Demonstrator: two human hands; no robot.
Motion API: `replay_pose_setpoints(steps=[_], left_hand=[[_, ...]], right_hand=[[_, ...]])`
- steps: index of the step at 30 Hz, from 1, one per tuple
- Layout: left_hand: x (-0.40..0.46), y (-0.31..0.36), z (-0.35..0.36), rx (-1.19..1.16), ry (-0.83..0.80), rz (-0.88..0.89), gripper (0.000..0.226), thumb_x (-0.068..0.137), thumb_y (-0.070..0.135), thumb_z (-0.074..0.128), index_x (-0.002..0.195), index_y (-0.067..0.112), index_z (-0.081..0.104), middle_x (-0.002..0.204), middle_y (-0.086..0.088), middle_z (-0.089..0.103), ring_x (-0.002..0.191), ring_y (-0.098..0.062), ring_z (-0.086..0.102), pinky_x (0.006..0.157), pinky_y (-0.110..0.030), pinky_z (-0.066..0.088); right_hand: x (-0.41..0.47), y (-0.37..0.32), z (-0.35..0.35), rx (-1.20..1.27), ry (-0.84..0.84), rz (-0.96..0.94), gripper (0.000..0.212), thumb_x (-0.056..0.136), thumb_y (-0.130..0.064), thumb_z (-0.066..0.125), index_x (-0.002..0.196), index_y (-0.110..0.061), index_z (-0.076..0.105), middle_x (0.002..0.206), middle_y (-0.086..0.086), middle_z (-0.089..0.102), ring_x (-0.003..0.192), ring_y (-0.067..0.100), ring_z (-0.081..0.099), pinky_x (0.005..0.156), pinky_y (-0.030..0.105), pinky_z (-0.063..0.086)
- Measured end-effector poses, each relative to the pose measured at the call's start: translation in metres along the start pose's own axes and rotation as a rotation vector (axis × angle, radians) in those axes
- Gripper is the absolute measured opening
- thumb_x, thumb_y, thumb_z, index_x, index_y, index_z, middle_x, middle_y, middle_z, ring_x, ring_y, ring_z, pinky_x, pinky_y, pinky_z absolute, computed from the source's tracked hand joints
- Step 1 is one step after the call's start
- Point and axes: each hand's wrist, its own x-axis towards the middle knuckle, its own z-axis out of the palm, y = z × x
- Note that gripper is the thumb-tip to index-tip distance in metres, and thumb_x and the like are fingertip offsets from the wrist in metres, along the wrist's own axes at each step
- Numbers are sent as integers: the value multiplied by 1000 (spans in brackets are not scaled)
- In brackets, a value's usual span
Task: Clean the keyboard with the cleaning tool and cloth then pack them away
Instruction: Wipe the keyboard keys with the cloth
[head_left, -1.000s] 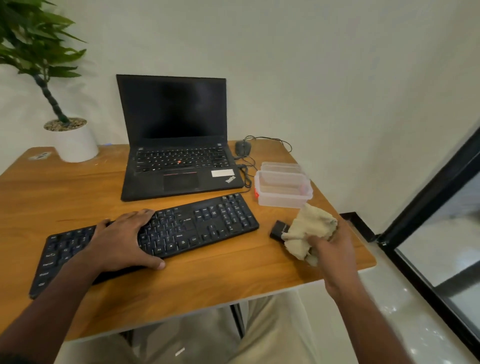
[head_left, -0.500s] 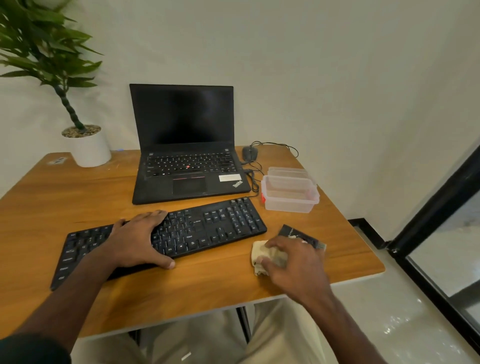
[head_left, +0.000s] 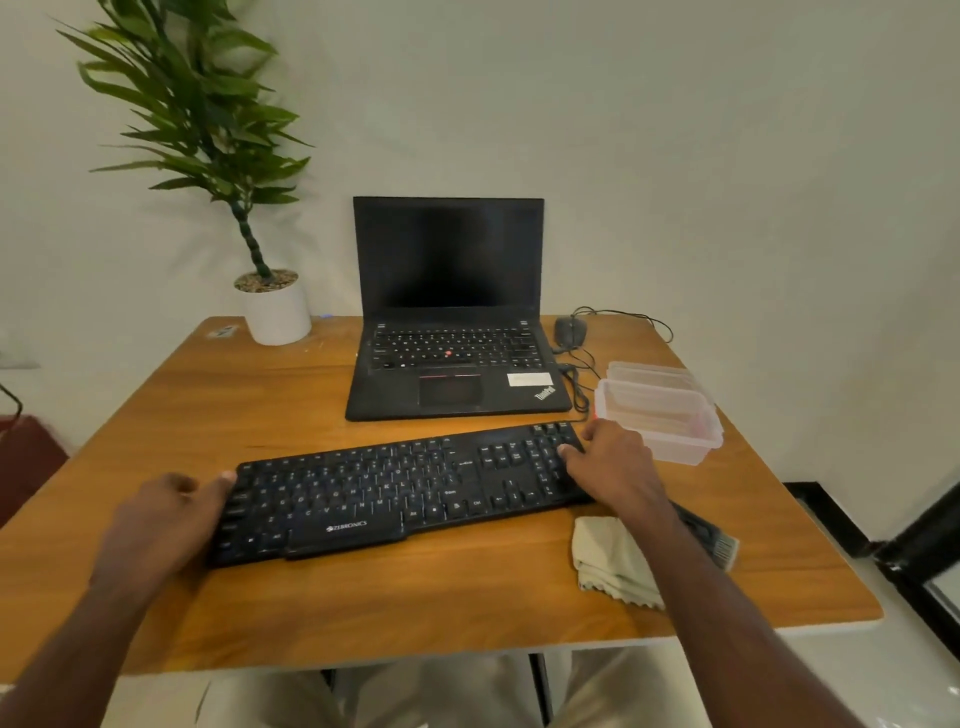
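A black keyboard (head_left: 395, 493) lies across the wooden table (head_left: 291, 395) in front of me. My left hand (head_left: 161, 514) grips its left end, thumb on the top edge. My right hand (head_left: 613, 462) grips its right end over the number pad. A crumpled cream cloth (head_left: 608, 558) lies on the table just right of the keyboard, partly under my right forearm. The dark cleaning tool (head_left: 709, 535) with a brush end lies beyond that forearm, near the table's right edge.
An open black laptop (head_left: 452, 332) stands behind the keyboard. A clear plastic container (head_left: 660, 415) and its lid (head_left: 654, 371) sit at the right, next to a wired mouse (head_left: 570, 330). A potted plant (head_left: 275, 306) stands at the back left. The table edge is close on the right.
My right hand let go of the cloth, which now lies on the table, and moved onto the keyboard's right end. My left hand slid from the keys to the left end.
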Motion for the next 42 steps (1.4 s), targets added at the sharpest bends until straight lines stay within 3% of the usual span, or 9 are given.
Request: replay_pose_setpoints(steps=[3,7,11,17,23,25,29,37,42], left_hand=[[-3,7,4,-99,-149,-76,48,100,53,49,86,10,65,91,-16,66,81,-32,59,78,-45,53],[1,27,16,-148,-157,-66,47,102,48,48,77,9,59,85,-15,62,75,-29,56,68,-42,48],[15,43,28,-169,-165,-47,44,101,47,52,80,8,57,83,-17,61,71,-28,54,71,-41,46],[30,64,42,-112,-204,7,45,102,45,51,81,6,63,82,-12,64,74,-24,58,61,-34,41],[40,71,51,-52,-218,42,45,103,38,51,86,-1,67,83,-16,66,76,-28,60,60,-34,40],[44,70,54,-42,-213,54,41,103,32,52,86,-2,68,83,-17,67,77,-30,61,62,-35,41],[54,63,58,-54,-219,57,32,102,24,54,81,2,65,80,-17,63,76,-34,61,64,-36,39],[51,61,60,-88,-211,69,29,102,23,54,80,7,63,86,-18,64,76,-29,57,66,-35,39],[44,65,60,-41,-233,72,34,103,25,52,84,1,68,83,-15,65,76,-26,58,59,-33,37]], right_hand=[[10,0,4,87,-50,16,32,92,-46,66,111,-20,63,103,2,71,96,20,67,89,43,57],[14,4,2,266,-14,69,21,94,-42,66,91,-22,69,89,0,72,89,17,67,86,43,58],[18,11,0,351,63,104,19,94,-38,67,80,-25,65,86,-3,69,87,16,65,86,45,59],[24,20,-5,403,70,119,15,95,-36,67,97,-21,70,94,0,70,91,17,66,86,43,59],[33,28,-9,463,102,164,10,95,-33,68,89,-27,62,95,-1,68,89,13,64,84,39,59],[35,28,-9,458,105,152,10,95,-31,68,97,-22,67,98,1,68,90,13,64,80,35,56],[41,30,-6,468,100,125,26,93,-30,71,114,-17,68,106,3,70,94,15,65,73,29,54],[37,52,-14,435,-93,45,80,66,-13,93,136,-16,54,134,8,64,119,23,61,104,43,51],[36,50,-15,272,-113,-18,92,61,-15,96,141,-18,51,138,7,60,125,23,58,106,38,48]])
